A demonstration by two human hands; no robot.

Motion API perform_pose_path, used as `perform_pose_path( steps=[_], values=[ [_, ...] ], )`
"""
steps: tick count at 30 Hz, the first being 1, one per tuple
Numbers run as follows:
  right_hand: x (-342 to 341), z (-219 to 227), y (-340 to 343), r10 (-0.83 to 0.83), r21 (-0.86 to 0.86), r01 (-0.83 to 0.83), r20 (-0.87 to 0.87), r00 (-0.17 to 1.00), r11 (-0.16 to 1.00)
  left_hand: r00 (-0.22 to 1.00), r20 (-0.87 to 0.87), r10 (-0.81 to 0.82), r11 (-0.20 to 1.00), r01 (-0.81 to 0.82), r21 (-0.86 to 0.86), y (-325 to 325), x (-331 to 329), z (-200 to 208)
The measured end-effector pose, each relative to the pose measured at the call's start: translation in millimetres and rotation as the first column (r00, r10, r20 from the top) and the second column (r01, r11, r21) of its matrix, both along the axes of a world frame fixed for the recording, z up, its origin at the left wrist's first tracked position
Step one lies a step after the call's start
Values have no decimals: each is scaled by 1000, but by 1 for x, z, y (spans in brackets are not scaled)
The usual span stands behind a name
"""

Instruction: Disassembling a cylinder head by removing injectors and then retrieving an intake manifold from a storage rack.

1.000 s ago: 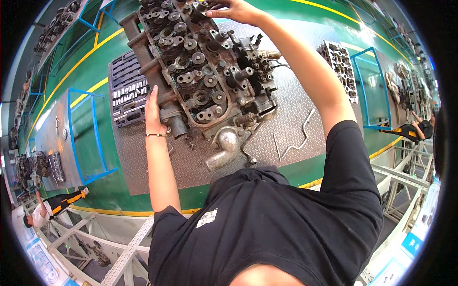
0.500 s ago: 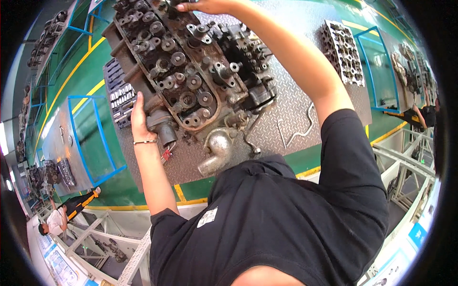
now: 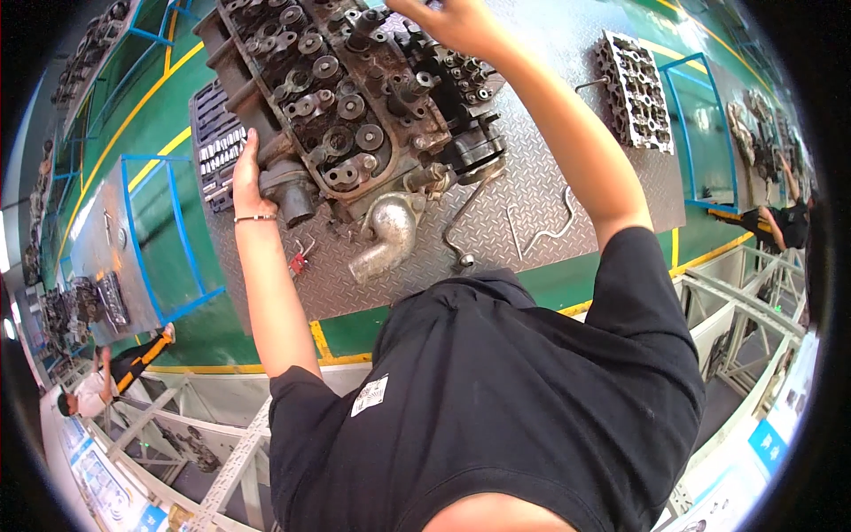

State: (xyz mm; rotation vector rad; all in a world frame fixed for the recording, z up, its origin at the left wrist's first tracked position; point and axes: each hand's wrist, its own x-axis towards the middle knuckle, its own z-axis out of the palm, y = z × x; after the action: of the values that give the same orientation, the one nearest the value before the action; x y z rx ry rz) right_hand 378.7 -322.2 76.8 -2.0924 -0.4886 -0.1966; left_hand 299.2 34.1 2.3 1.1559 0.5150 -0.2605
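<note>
A large, greasy engine (image 3: 355,97) stands in front of me, with rows of valve springs and rocker parts showing on top. My left hand (image 3: 247,182) lies along its left side, next to a round dark housing (image 3: 291,191). The thumb points up and the palm looks flat, while the other fingers are mostly hidden. At the upper edge, my right hand (image 3: 456,25) is over the engine's far right part, near upright dark fittings (image 3: 365,28). Its fingertips are cut off by the frame, so any hold there cannot be seen. A silver elbow pipe (image 3: 390,232) projects from the engine's near end.
A tool case with sockets (image 3: 222,151) lies left of the engine. On the patterned metal tabletop (image 3: 496,213) are bent metal rods (image 3: 554,229) and a small red-handled item (image 3: 298,263). A bare cylinder head (image 3: 640,93) sits at the far right. People work at other stations.
My right hand has moved right over the engine, away from the valve gear. The left hand stays beside the engine. The view has shifted slightly, and a thin rod by the cylinder head now shows.
</note>
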Motion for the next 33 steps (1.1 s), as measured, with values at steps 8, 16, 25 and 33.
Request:
perform_pose_path(
  steps=[8, 16, 25, 33],
  values=[
    [-95, -26, 3, 14, -243, 0, 54, 998, 970, 998, 64, -17, 994, 23, -107, 0, -1, -5],
    [-104, -33, 16, -76, -98, 87, 115, 991, 991, 996, 84, 20, 989, -7, -146, 5, 6, -19],
    [-99, -39, 14, -24, -55, 28, 72, 997, 998, 995, 98, 0, 990, 14, -143, 5, 8, -22],
    [-102, -40, 16, -55, -48, 58, 60, 997, 997, 995, 102, 18, 985, 0, -172, 4, 7, -20]
  ],
)
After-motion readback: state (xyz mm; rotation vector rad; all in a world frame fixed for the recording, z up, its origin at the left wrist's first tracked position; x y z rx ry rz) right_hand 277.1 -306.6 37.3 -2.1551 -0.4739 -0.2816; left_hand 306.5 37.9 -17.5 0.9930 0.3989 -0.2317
